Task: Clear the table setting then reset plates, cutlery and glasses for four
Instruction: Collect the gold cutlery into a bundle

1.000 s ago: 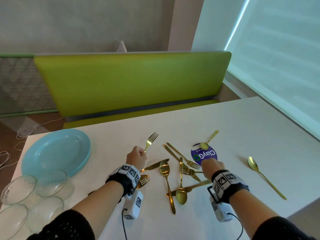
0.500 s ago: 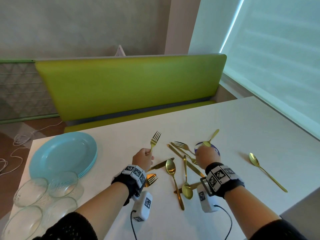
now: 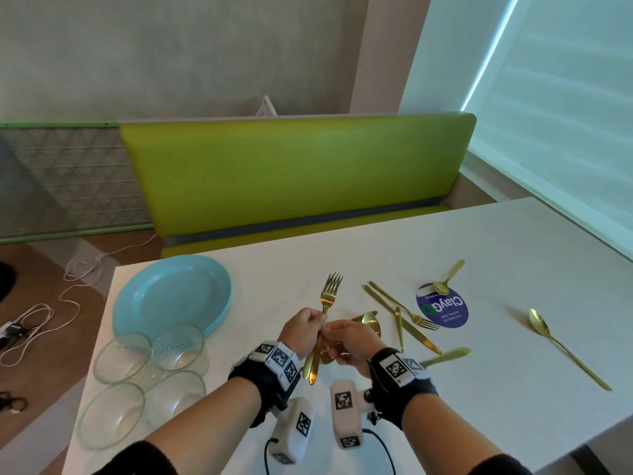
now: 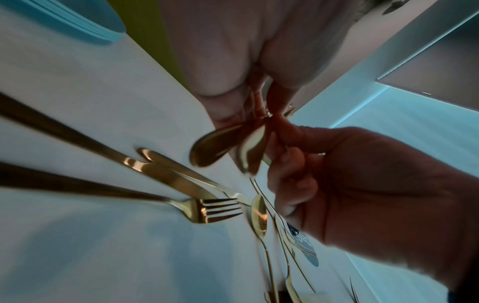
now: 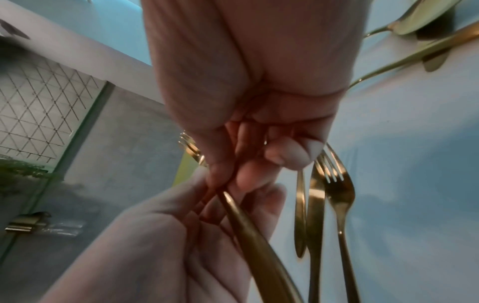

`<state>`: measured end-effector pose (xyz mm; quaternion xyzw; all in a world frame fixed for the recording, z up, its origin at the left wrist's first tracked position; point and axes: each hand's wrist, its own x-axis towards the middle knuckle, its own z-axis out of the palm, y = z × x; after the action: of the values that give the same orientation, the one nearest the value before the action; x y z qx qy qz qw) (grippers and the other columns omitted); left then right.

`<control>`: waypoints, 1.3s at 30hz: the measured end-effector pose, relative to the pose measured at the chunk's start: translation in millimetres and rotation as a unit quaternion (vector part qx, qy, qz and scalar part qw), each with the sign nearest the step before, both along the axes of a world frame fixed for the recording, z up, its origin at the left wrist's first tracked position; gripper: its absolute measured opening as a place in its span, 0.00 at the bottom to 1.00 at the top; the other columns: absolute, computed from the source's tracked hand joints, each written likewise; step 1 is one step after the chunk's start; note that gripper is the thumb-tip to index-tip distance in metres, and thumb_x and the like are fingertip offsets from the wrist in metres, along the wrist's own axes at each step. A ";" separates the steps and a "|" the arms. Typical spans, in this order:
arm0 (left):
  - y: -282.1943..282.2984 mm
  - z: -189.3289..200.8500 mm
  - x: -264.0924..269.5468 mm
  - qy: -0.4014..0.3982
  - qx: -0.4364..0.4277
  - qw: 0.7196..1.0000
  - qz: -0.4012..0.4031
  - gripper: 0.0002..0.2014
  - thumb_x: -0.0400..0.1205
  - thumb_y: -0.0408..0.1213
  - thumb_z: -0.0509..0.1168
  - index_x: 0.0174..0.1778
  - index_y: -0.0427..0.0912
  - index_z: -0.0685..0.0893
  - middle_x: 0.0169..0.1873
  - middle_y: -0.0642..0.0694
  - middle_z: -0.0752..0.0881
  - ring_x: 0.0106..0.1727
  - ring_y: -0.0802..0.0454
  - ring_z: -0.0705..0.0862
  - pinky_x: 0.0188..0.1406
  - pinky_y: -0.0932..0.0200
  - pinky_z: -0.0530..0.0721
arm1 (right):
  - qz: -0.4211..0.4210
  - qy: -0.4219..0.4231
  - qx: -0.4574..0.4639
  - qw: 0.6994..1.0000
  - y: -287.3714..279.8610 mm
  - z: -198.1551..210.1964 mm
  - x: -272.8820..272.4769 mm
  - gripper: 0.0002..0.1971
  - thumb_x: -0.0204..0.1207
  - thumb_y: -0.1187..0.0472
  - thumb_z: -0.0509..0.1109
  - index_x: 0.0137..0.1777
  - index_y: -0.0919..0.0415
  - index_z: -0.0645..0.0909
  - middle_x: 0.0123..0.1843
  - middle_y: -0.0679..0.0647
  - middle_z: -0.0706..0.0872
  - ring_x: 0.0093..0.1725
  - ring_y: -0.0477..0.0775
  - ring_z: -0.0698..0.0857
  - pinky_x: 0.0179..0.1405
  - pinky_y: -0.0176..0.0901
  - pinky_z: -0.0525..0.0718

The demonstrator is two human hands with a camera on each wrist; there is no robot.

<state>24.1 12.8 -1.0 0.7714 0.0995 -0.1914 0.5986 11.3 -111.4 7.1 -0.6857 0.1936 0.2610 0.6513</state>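
Note:
My left hand [image 3: 305,332] grips gold forks [image 3: 331,289] upright, tines up, above the white table [image 3: 513,269]. Their handles stick out below the fist [image 4: 207,147]. My right hand [image 3: 349,339] sits against the left one and pinches a fork handle [image 5: 249,223] between thumb and fingers. How many forks are in the bundle I cannot tell. Loose gold cutlery lies just right of the hands: a knife [image 3: 400,320], a fork [image 3: 416,315], a spoon [image 3: 372,323]. A stack of light blue plates [image 3: 171,296] stands at the left, with several glass bowls [image 3: 144,368] in front of it.
A round blue sticker [image 3: 443,308] carries a small spoon [image 3: 447,281]. Another spoon [image 3: 565,347] lies alone at the right. A green bench [image 3: 291,173] runs behind the table. Cables lie on the floor [image 3: 41,313] at the left.
My right hand has left the cutlery pile by the sticker and come left with a fork to meet my left hand. The left hand still holds its fork upright.

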 end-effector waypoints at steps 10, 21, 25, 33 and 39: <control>18.5 -5.1 -3.0 0.054 -0.031 0.998 0.024 0.11 0.81 0.46 0.60 0.36 0.47 0.80 0.42 0.37 0.88 0.51 0.35 0.88 0.56 0.38 0.86 | 0.079 -0.054 -0.160 0.983 21.5 9.7 1.7 0.10 0.79 0.55 0.68 0.36 0.55 0.81 0.28 0.50 0.85 0.22 0.44 0.80 0.17 0.31 0.73; 30.1 2.6 -0.1 0.009 0.030 0.997 0.076 0.10 0.86 0.40 0.54 0.46 0.40 0.76 0.37 0.45 0.85 0.30 0.48 0.83 0.32 0.56 0.87 | 0.126 -0.026 -0.307 0.943 28.2 -7.8 0.7 0.14 0.78 0.49 0.67 0.35 0.55 0.81 0.31 0.45 0.85 0.24 0.43 0.76 0.20 0.31 0.72; 39.6 -2.9 2.1 0.003 0.062 0.994 0.089 0.11 0.87 0.40 0.53 0.51 0.37 0.76 0.31 0.48 0.79 0.25 0.53 0.76 0.16 0.68 0.75 | 0.153 0.063 -0.367 0.916 32.7 -39.4 -3.2 0.16 0.80 0.48 0.64 0.41 0.60 0.81 0.36 0.46 0.87 0.23 0.42 0.77 0.24 0.31 0.76; 40.5 -11.6 -1.3 0.021 0.058 0.995 0.075 0.06 0.86 0.36 0.54 0.52 0.42 0.75 0.32 0.49 0.80 0.28 0.57 0.77 0.22 0.69 0.76 | 0.100 0.069 -0.397 0.910 44.0 -69.0 2.3 0.17 0.77 0.49 0.64 0.29 0.56 0.73 0.34 0.50 0.82 0.38 0.51 0.82 0.22 0.34 0.71; 35.5 -9.7 1.6 0.035 0.036 0.995 0.081 0.06 0.85 0.30 0.54 0.52 0.38 0.75 0.32 0.47 0.80 0.27 0.55 0.77 0.26 0.65 0.80 | 0.024 0.104 -0.292 0.950 36.0 -77.6 3.9 0.09 0.74 0.57 0.67 0.33 0.56 0.77 0.43 0.54 0.87 0.44 0.54 0.86 0.44 0.40 0.85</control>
<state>25.7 48.3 -10.7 0.7747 0.1895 -0.1648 0.5804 15.2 -75.4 -70.6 -0.8191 0.3117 0.2789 0.3925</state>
